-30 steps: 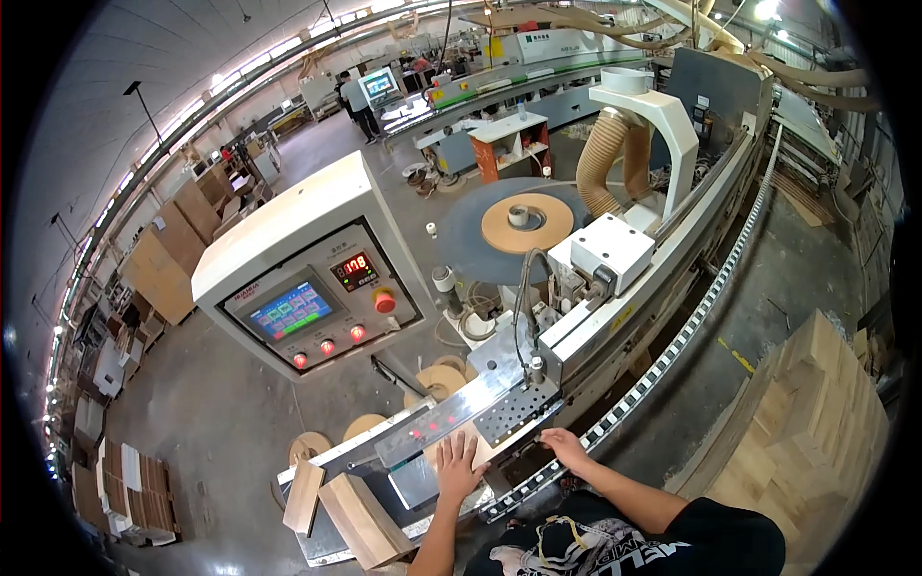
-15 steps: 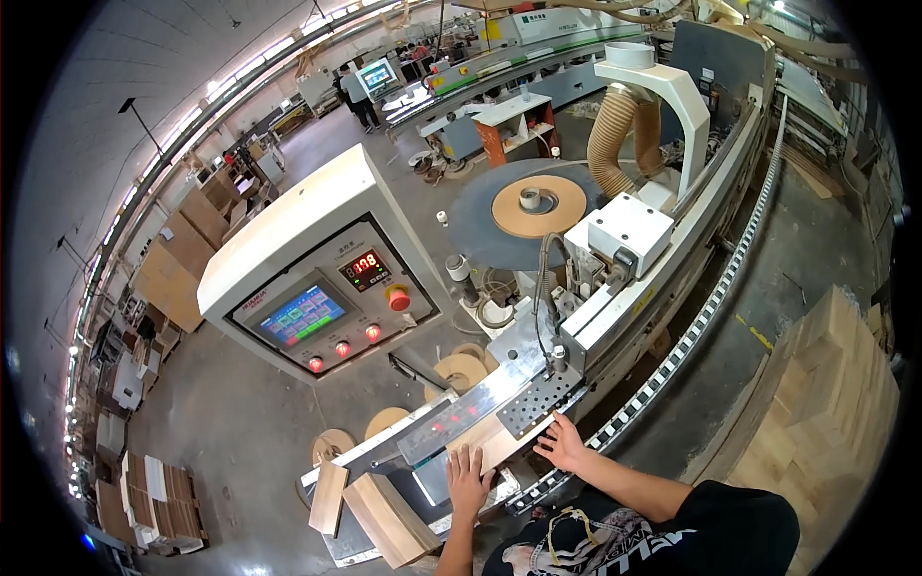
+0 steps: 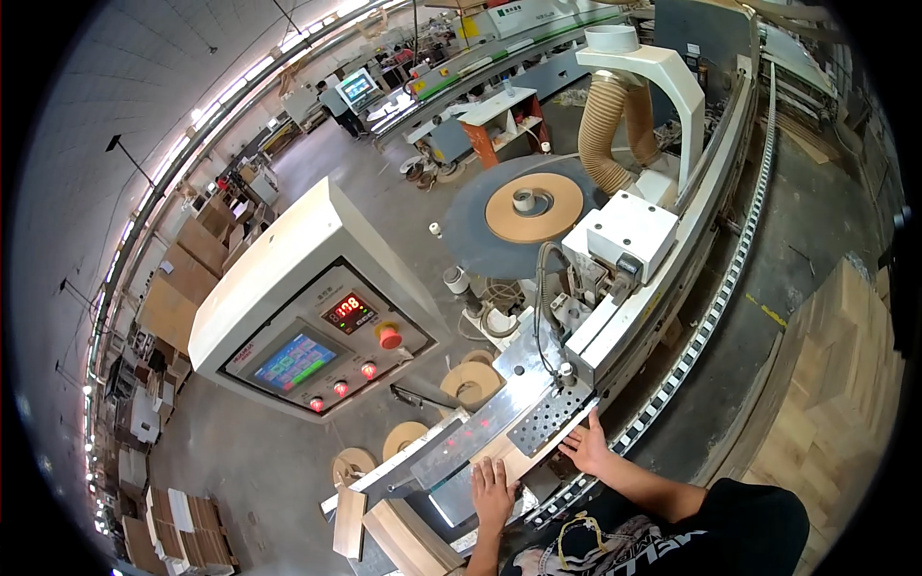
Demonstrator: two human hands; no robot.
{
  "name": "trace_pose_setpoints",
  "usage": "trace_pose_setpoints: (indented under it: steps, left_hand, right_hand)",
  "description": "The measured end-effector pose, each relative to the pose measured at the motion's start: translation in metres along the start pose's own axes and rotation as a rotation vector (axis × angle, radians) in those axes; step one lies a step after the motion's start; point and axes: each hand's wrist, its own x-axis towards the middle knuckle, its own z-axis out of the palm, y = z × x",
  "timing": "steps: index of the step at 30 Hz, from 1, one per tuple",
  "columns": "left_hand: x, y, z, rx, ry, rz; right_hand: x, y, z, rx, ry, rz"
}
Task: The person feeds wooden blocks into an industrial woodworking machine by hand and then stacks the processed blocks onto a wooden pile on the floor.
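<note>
A pale wooden board (image 3: 523, 462) lies on the bed of an edge-banding machine, its far part beside a perforated metal plate (image 3: 550, 420). My left hand (image 3: 494, 493) rests flat on the board's near end, fingers stretched out together. Along the board's right edge is my right hand (image 3: 586, 448), open, with thumb and fingers apart; whether its fingertips touch the edge, I cannot tell. Left of my left hand, a stack of wooden boards (image 3: 411, 540) and a narrower wooden piece (image 3: 350, 524) sit on the machine's near end.
A control box (image 3: 317, 326) with lit screen and buttons stands left of the bed. Beyond are a banding reel (image 3: 536, 206) and a white machine head (image 3: 629, 233). A roller track (image 3: 687, 355) curves along the right, with stacked boards (image 3: 816, 413) past it.
The view has shifted, so the machine appears turned slightly. The board seems to have slid a little farther along the perforated plate, with my left hand moving along on it.
</note>
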Motion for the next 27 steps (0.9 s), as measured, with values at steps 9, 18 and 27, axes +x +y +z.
trace_pose_setpoints:
  steps: [9, 18, 27]
  left_hand:
    - [0.033, 0.041, 0.019, 0.035, 0.020, 0.034]
    - [0.062, 0.087, 0.046, -0.051, 0.115, 0.014]
    - [0.089, 0.110, 0.069, -0.242, -0.084, -0.300]
  right_hand:
    - [0.008, -0.052, -0.016, 0.049, 0.007, -0.039]
    - [0.028, -0.114, -0.038, 0.040, 0.040, -0.049]
    - [0.033, -0.180, -0.060, 0.060, -0.065, -0.179]
